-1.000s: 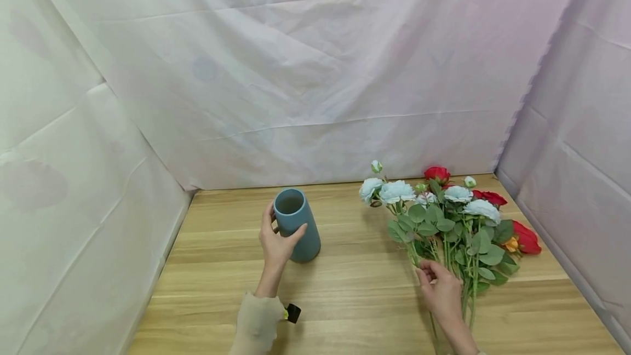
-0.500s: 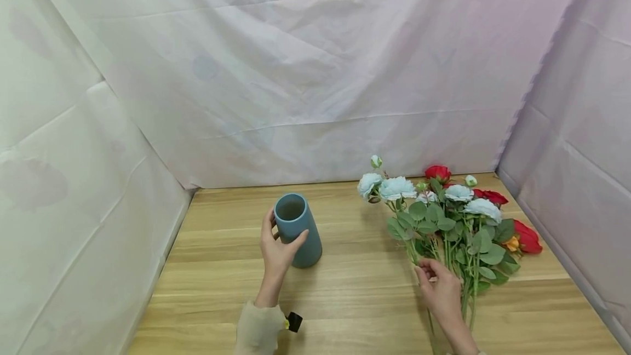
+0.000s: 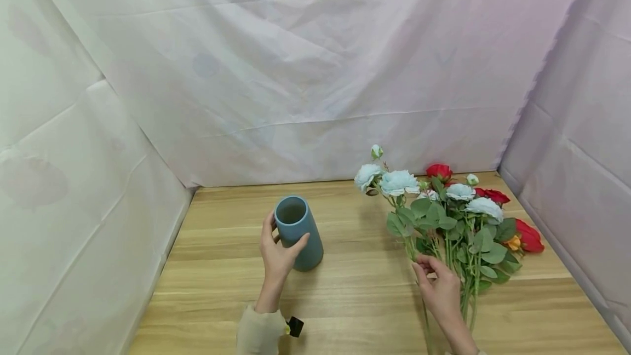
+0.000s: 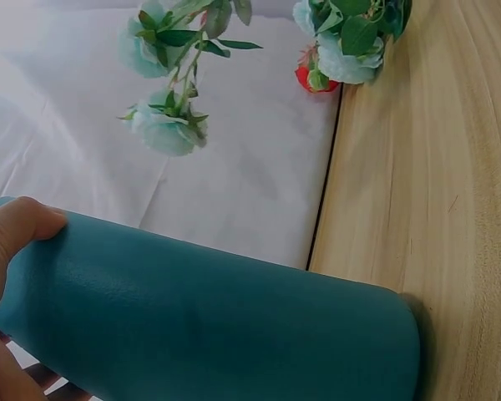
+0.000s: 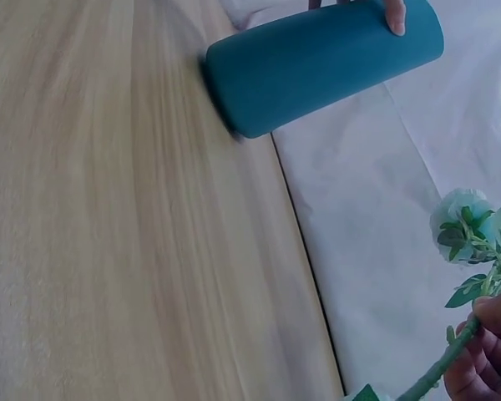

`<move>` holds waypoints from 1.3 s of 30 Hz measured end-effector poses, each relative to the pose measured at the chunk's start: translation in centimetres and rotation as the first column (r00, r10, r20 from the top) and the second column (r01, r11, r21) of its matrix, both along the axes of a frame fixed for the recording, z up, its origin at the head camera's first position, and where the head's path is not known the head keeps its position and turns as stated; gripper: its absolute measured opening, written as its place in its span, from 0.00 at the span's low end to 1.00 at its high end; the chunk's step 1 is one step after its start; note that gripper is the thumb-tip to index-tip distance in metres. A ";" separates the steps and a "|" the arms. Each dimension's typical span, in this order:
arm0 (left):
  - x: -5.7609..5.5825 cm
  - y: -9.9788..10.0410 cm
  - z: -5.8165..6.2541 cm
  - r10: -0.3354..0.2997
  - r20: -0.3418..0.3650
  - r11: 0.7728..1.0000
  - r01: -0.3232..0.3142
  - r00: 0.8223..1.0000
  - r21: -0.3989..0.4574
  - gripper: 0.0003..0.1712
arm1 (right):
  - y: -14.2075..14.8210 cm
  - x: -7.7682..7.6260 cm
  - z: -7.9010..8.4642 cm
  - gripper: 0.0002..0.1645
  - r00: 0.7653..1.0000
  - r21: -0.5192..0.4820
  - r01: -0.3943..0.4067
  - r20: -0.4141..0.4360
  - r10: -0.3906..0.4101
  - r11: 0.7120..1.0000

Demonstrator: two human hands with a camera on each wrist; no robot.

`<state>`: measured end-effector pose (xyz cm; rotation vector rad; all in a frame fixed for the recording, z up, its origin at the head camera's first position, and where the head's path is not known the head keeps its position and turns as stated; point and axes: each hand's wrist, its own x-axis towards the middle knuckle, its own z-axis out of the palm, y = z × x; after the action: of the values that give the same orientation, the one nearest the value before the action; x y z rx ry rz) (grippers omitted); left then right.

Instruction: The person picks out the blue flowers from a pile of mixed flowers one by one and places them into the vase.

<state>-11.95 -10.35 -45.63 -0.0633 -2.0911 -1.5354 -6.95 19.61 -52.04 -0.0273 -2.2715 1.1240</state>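
A tapered blue-teal vase stands upright on the wooden table, its round mouth facing up. My left hand grips it near the top, thumb on the near side and fingers around the far left side. In the left wrist view the thumb presses on the vase close to its rim. My right hand pinches the green stem of a pale blue flower spray between thumb and fingers. The spray's blooms and a small bud lean up and left above the hand. The stem's lower end runs toward the table's front.
More pale blue flowers, red flowers and an orange one lie in a leafy heap at the table's right. Pale cloth walls enclose the table's back and sides. A small black object sits at my left wrist.
The vase and my left hand have shifted slightly toward me and to the right. The pinched flower spray has risen a little, with its blooms moving up and its stem swinging left.
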 end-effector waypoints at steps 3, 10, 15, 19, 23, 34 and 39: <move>0.5 0.2 0.9 -0.001 -0.001 1.000 0.001 1.000 -0.010 0.45 | -0.2 0.0 0.4 0.09 0.999 -0.020 -0.015 -0.031 0.015 1.000; 0.6 0.3 1.0 -0.008 0.017 1.000 0.008 1.000 -0.002 0.46 | -0.9 -0.3 1.3 0.10 0.995 -0.063 -0.070 -0.078 0.065 0.996; 0.6 0.5 0.9 -0.005 0.014 1.000 0.005 1.000 0.011 0.46 | -1.8 -0.6 2.3 0.11 0.991 -0.100 -0.106 -0.089 0.097 0.989; 0.6 0.6 0.9 -0.002 0.002 1.000 0.002 1.000 0.012 0.45 | -2.8 -0.8 3.5 0.11 0.983 -0.174 -0.169 -0.105 0.153 0.970; 0.6 0.6 0.6 -0.002 -0.009 1.000 0.002 1.000 0.011 0.45 | -4.2 -1.1 5.1 0.11 0.972 -0.208 -0.219 -0.131 0.194 0.953; 0.9 0.8 1.1 0.006 0.022 1.000 -0.006 1.000 0.029 0.49 | -7.3 -1.1 9.7 0.10 0.921 -0.219 -0.356 -0.243 0.303 0.908; 1.7 1.3 1.9 0.091 -0.180 0.996 -0.093 0.979 -0.005 0.42 | -7.7 -1.4 10.2 0.10 0.902 -0.222 -0.398 -0.274 0.335 0.890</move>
<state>-10.24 -9.10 -43.75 -0.1046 -1.9352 -1.4074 -8.35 11.87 -41.86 0.4237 -1.9468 1.5464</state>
